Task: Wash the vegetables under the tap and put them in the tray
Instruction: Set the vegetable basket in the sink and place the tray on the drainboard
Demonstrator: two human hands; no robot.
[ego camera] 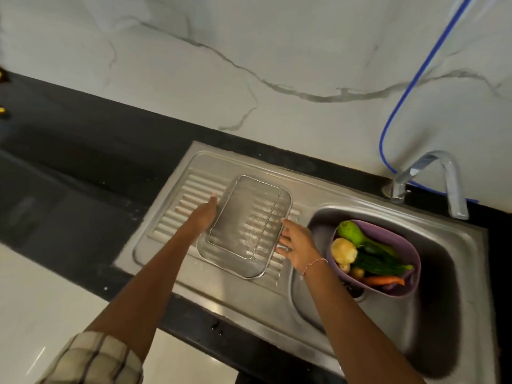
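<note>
**Now: mesh tray on the drainboard, a hand at each side**

Squarely on the ribbed drainboard [177,206] sits the tray [243,225], long axis running near-to-far, bare steel all round. Left hand [203,217] lies flat against its left rim, fingers together; right hand [297,245] touches the right rim, fingers seemingly loosely spread. Vegetables [365,253] fill the purple basket [401,286] in the sink bowl [432,328], right of the tray.
</note>
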